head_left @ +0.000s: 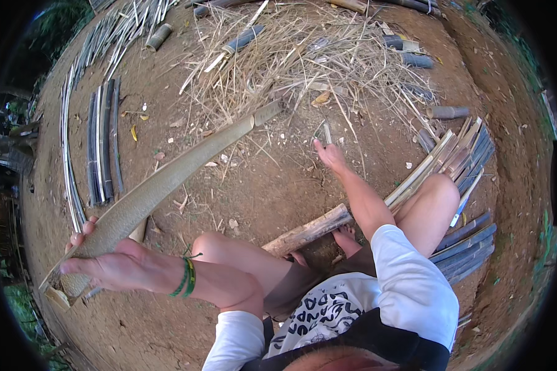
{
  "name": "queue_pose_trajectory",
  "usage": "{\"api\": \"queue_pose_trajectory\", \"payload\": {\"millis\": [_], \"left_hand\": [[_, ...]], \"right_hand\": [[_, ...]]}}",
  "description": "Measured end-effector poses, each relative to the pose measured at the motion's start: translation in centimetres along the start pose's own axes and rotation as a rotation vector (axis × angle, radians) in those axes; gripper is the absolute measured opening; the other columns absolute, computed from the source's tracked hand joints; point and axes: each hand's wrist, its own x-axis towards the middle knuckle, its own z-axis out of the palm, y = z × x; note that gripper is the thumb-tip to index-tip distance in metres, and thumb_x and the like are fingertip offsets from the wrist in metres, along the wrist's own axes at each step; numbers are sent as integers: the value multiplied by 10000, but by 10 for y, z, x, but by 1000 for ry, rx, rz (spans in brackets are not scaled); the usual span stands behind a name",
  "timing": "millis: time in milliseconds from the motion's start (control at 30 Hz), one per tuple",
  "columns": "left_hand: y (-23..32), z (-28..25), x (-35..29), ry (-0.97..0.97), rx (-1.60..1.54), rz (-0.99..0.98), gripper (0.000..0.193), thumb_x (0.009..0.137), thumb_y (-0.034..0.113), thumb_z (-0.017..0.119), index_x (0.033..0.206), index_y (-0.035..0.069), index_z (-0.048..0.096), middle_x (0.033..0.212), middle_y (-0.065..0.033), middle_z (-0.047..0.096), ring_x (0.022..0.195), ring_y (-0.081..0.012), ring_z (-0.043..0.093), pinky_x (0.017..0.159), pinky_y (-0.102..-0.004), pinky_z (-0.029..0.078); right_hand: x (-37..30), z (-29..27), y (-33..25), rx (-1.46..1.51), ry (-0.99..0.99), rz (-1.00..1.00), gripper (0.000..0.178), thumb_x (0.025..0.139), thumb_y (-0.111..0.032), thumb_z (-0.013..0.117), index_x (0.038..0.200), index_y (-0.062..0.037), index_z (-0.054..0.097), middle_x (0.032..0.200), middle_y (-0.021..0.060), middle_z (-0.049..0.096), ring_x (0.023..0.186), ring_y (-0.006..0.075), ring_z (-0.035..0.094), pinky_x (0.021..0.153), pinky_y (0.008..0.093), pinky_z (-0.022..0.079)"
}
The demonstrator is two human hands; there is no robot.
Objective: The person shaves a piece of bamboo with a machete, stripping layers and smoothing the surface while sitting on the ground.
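Note:
A long split bamboo piece (173, 170) slants from lower left up toward the middle, its pale brown face turned to me. My left hand (108, 266) is closed round its near end, thumb on one side and fingertips on the other. The far end of the bamboo reaches the edge of the straw-like shavings. My right hand (331, 156) is closed over the bare ground, apart from the bamboo. From its fist sticks a short narrow blade, apparently a knife (327, 131); its handle is hidden in the fingers.
A log (308, 230) lies across by my feet. Ahead spreads a heap of thin bamboo shavings (291, 59). Split bamboo strips (467, 154) are stacked beside my right knee, with more bamboo pieces (467, 247) behind. Dark bamboo slats (102, 145) lie on the left.

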Motion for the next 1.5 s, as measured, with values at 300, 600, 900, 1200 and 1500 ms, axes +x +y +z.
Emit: {"api": "queue_pose_trajectory", "payload": {"millis": [300, 600, 900, 1200, 1500], "left_hand": [[-2, -12, 16, -39, -4, 30, 491, 1061, 482, 392, 890, 49, 548, 840, -71, 576, 768, -219, 611, 812, -405, 544], [-3, -9, 12, -17, -32, 13, 495, 1049, 495, 421, 876, 49, 546, 846, -69, 574, 784, -215, 609, 822, -407, 535], [-3, -9, 6, -28, -61, -8, 470, 1028, 487, 477, 919, 33, 528, 839, -84, 588, 797, -238, 611, 799, -424, 551], [0, -5, 12, 156, -98, -44, 442, 968, 467, 605, 952, 32, 526, 820, -77, 636, 733, -241, 652, 673, -369, 581], [8, 19, 4, -356, -387, -50, 516, 961, 584, 542, 935, 73, 615, 755, -68, 663, 641, -206, 689, 621, -367, 615]], "right_hand": [[1, 7, -7, 2, -9, -134, 893, 931, -723, 432, 1012, 125, 700, 1010, 372, 670, 1009, 489, 664, 892, 532, 502], [25, 1, -8, -108, 30, -130, 954, 915, -754, 405, 985, 154, 688, 1019, 386, 662, 1035, 482, 662, 913, 508, 509], [34, 12, 7, -36, 65, 19, 903, 923, -746, 406, 954, 107, 698, 941, 294, 701, 933, 388, 703, 882, 482, 517], [-37, 10, -68, 359, -90, -157, 666, 874, -670, 612, 646, -44, 593, 586, 74, 596, 547, 188, 621, 544, 360, 476], [-122, -27, -202, 803, 59, -794, 296, 787, -193, 859, 745, -67, 595, 696, -49, 568, 547, 34, 473, 494, 230, 367]]}}
